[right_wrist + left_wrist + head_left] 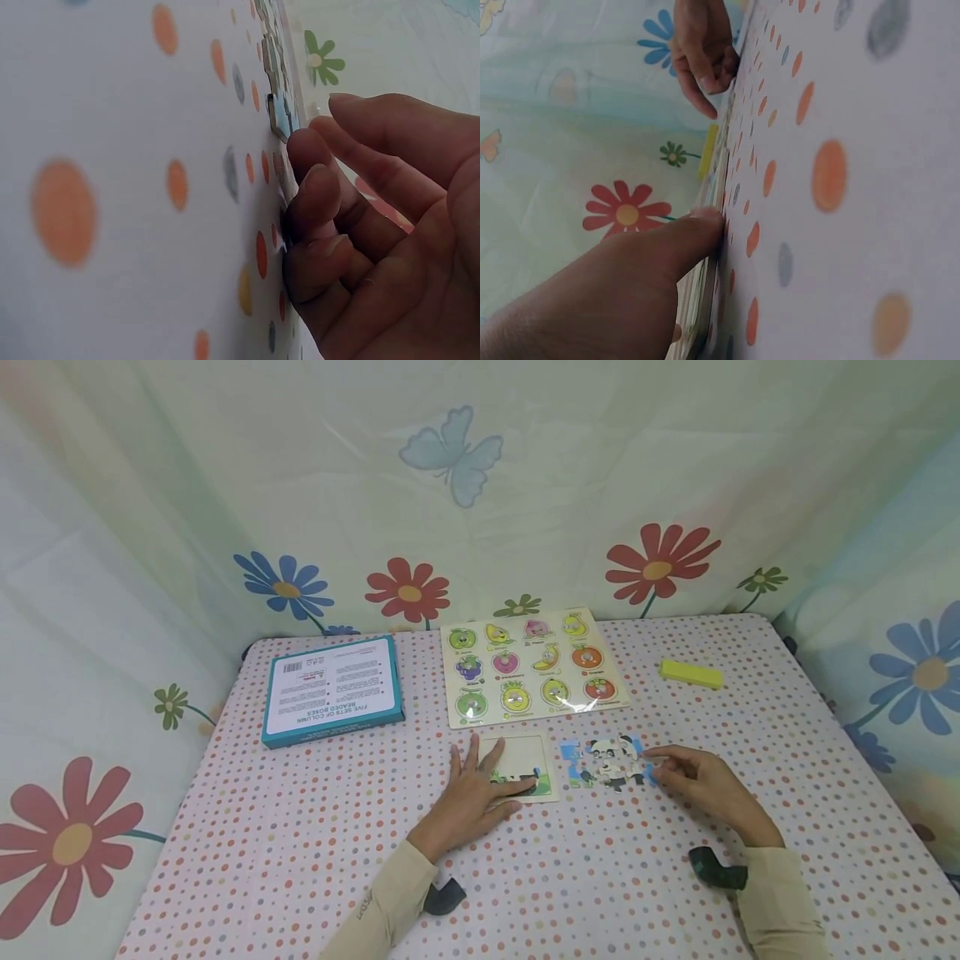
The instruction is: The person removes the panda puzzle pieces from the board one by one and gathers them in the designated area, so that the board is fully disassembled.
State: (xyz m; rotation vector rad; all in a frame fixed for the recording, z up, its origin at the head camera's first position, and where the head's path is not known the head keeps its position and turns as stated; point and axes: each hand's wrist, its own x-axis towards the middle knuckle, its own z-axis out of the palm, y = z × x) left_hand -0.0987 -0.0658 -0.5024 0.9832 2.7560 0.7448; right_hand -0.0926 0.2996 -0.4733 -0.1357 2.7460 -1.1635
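My left hand (472,793) rests with spread fingers on a small square wooden puzzle tray (553,777). Part of a green picture shows inside it, partly hidden by the fingers. Just right of the tray lie loose panda jigsaw pieces (607,760) with blue and white areas, grouped close together. At their right edge is my right hand (701,785), index finger and thumb apart. In the right wrist view its other fingers bend loosely, and a fingertip is at the edge of a light blue jigsaw piece (280,118). Nothing shows held between thumb and fingers.
Behind the tray lies a wooden fruit puzzle board (487,717). A teal-edged box (333,691) lies at the back left, and a yellow block (692,674) at the back right. The dotted tablecloth (300,827) meets floral curtains (547,543) behind.
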